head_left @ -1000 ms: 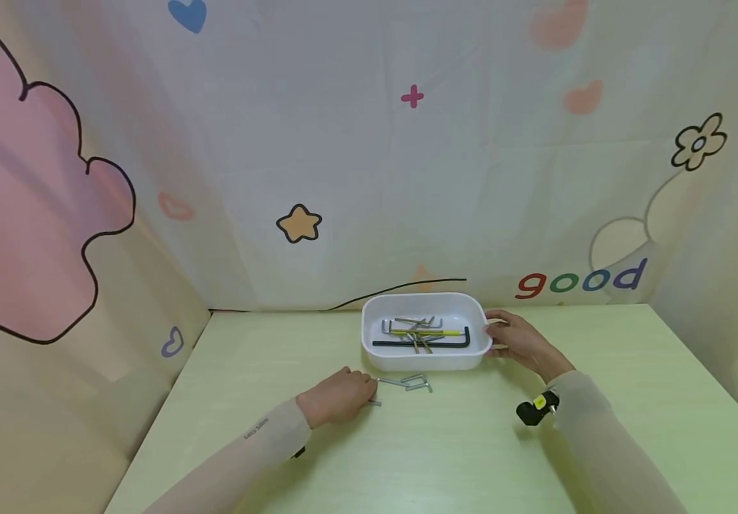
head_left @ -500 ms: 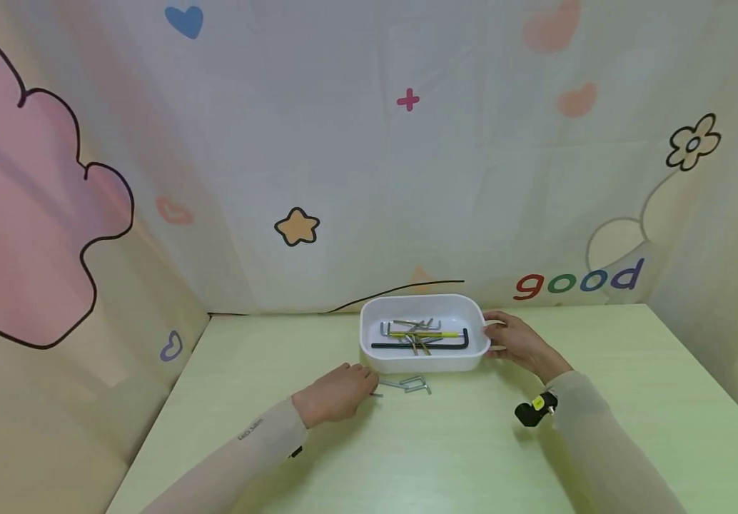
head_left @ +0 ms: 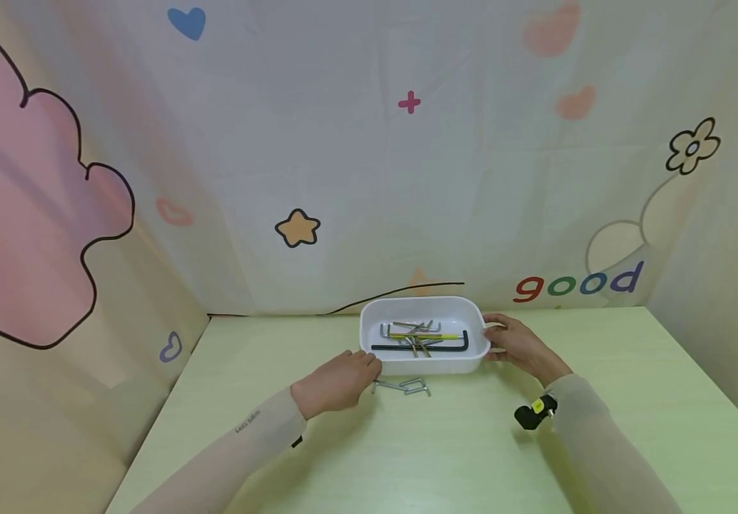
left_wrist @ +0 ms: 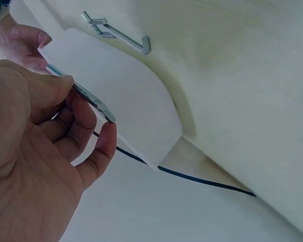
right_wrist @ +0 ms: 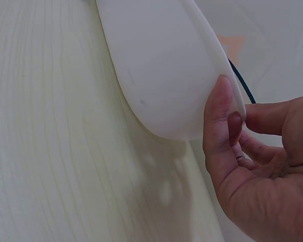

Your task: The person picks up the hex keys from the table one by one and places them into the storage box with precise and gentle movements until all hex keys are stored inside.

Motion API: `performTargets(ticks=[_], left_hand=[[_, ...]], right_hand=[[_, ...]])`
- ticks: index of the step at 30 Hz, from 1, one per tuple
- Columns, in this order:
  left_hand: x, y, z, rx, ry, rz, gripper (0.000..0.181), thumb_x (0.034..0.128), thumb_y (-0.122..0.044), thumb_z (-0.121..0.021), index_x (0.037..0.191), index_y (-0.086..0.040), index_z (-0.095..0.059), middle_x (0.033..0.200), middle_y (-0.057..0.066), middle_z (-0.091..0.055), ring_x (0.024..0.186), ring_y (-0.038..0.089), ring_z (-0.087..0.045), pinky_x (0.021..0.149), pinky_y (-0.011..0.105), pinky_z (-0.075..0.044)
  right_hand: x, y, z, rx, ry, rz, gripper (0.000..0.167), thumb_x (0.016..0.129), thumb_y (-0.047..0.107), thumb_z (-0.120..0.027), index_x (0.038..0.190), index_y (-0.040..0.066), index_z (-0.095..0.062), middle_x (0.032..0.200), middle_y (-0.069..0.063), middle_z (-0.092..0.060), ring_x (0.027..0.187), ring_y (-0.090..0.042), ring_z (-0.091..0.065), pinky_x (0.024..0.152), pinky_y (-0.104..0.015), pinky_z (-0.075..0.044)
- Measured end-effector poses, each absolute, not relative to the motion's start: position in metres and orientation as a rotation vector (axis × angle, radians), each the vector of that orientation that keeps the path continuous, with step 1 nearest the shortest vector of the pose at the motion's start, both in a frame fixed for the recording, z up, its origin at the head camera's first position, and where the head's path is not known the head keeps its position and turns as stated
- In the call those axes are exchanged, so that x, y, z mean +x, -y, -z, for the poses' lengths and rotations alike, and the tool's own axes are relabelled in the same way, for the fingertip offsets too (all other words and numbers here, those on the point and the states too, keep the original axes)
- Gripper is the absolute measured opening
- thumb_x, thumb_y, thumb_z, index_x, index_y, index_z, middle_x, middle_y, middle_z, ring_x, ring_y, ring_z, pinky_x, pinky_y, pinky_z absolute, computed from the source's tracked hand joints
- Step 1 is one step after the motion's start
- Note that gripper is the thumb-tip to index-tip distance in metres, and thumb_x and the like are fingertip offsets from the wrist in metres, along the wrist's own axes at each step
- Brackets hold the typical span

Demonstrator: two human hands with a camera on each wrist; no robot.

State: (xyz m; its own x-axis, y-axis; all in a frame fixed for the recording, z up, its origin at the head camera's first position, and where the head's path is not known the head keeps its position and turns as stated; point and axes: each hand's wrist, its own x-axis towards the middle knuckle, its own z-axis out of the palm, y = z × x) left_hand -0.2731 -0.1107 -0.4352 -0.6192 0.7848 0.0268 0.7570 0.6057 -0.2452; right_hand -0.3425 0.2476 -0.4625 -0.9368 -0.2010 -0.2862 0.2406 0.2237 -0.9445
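My left hand (head_left: 338,382) is at the front left corner of a white plastic tray (head_left: 436,366). In the left wrist view its thumb and fingers pinch a small silver hex key (left_wrist: 86,95), raised beside the tray wall. My right hand (head_left: 523,348) grips the tray's right end, thumb and fingers pinching the rim in the right wrist view. Inside the tray lie a long black hex key (head_left: 417,348), a yellow hex key (head_left: 430,336) and several smaller metal ones. A few silver hex keys (head_left: 392,386) lie on the table just in front of the tray.
The pale green table (head_left: 446,450) ends at a printed fabric backdrop (head_left: 356,178), close behind the tray. Fabric also hangs at both sides. A black wrist camera (head_left: 534,414) sits under the right sleeve.
My left hand has picked up a small silver hex key from the table and risen towards the tray's front left corner. The right hand stays on the tray's end.
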Motion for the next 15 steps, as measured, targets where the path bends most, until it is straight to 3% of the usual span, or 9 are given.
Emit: performTargets(ticks=[6,15], left_hand=[[-0.274,0.109,0.423,-1.295,2.671,-0.315,0.02,0.0854,-0.005,-0.066,0.1,-0.013,-0.056,0.095,-0.002,-0.06,0.086,0.013,-0.051,0.068,0.023,-0.044],[-0.276,0.103,0.407,-1.279,2.62,-0.36,0.021,0.0879,-0.007,-0.066,0.106,-0.014,-0.057,0.099,-0.002,-0.061,0.09,0.013,-0.054,0.073,0.025,-0.047]], right_hand=[[-0.344,-0.248,0.464,0.029,-2.152,1.772,0.051,0.103,0.01,-0.045,0.15,0.002,-0.028,0.131,-0.02,-0.049,0.099,-0.021,-0.056,0.08,-0.031,-0.059],[-0.344,-0.249,0.465,0.056,-2.156,1.762,0.05,0.103,0.012,-0.045,0.15,0.005,-0.028,0.132,-0.019,-0.048,0.1,-0.022,-0.056,0.082,-0.031,-0.059]])
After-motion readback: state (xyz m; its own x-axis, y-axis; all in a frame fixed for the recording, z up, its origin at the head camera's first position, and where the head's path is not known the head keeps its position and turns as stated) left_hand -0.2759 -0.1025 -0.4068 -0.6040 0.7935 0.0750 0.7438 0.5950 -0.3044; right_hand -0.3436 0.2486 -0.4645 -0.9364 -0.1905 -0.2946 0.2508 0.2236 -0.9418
